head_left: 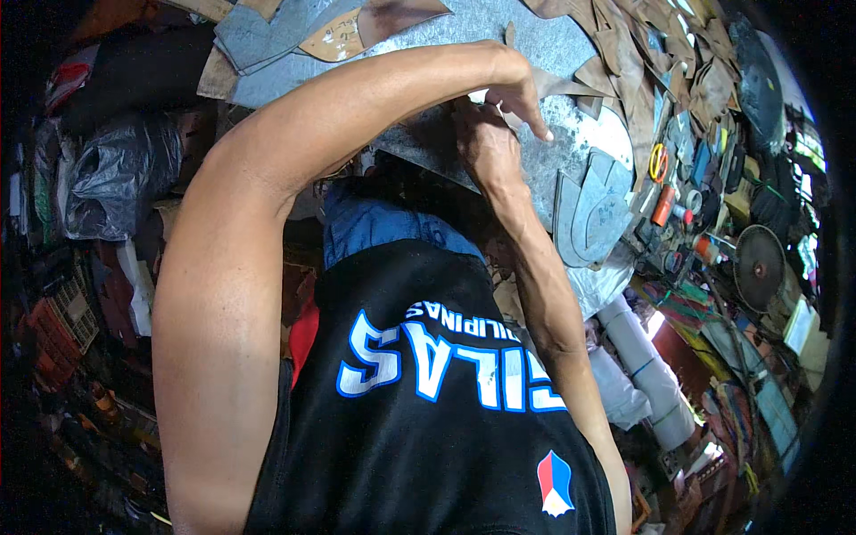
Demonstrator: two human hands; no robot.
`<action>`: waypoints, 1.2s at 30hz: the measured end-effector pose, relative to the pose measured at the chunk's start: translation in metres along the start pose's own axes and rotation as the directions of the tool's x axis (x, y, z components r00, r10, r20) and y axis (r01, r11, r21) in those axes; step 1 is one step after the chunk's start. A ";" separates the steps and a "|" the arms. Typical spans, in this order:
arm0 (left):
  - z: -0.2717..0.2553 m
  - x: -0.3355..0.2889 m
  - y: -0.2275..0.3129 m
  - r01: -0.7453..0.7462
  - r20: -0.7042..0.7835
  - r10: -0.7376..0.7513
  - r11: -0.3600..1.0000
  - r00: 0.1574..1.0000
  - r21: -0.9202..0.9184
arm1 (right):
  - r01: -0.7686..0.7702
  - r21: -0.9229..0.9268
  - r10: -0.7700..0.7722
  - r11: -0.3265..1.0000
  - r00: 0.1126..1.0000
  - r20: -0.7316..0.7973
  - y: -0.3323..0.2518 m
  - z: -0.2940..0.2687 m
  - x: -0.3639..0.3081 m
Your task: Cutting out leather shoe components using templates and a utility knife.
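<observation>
My two hands meet above a grey metal-topped table [566, 134]. My left hand [520, 89] bends down sharply at the wrist, one finger reaching toward the tabletop. A pointed brown leather piece [575, 86] sticks out to the right from behind it, apparently in its grip; the other fingers are partly hidden. Just below, close against the left hand, my right hand [489, 141] is closed with its fingers curled away from view. What it holds is hidden. A small bright white patch shows between the hands, too small to make out.
Grey pattern pieces [596, 209] lie at the table's right edge, a tan pattern [334, 36] at the far left. Brown leather pieces [624, 49] heap up at the far right. Beyond are yellow-handled scissors [658, 163], an orange cylinder [663, 205] and a round fan [760, 267].
</observation>
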State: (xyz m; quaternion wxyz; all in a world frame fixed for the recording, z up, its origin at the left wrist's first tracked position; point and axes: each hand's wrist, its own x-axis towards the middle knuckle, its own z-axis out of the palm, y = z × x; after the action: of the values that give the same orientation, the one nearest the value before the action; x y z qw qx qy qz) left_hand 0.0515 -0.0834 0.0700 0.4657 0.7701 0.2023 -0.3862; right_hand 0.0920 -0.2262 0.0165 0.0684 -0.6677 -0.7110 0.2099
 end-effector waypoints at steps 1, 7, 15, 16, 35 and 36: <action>-0.001 0.001 -0.001 -0.002 0.001 0.002 1.000 1.000 -0.002 | -0.014 -0.005 0.014 1.000 1.000 0.001 0.000 0.000 0.000; 0.002 -0.005 -0.001 -0.070 0.063 0.071 0.997 0.996 -0.019 | 0.004 0.066 -0.002 0.998 0.999 -0.032 -0.001 0.002 -0.002; 0.012 -0.014 0.000 -0.139 -0.287 0.171 0.982 0.943 0.130 | 0.038 0.055 -0.037 0.998 0.999 -0.025 0.004 -0.007 -0.021; 0.014 -0.016 0.000 -0.141 -0.290 0.173 0.982 0.941 0.129 | -0.073 0.056 0.069 0.996 0.996 0.060 0.000 -0.013 -0.027; 0.062 0.011 0.005 0.266 -0.541 0.069 0.815 0.838 0.514 | -0.118 0.182 0.126 0.976 0.992 -0.033 -0.001 -0.022 -0.071; 0.061 0.011 0.005 0.265 -0.534 0.063 0.816 0.843 0.515 | -0.123 0.182 0.131 0.976 0.991 -0.033 0.001 -0.021 -0.076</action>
State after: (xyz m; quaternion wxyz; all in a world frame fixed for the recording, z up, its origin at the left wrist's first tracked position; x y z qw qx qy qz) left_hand 0.0364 -0.1398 0.0475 0.1181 0.9365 0.2395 -0.2271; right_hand 0.1080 -0.2958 0.0492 0.1308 -0.7073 -0.6434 0.2622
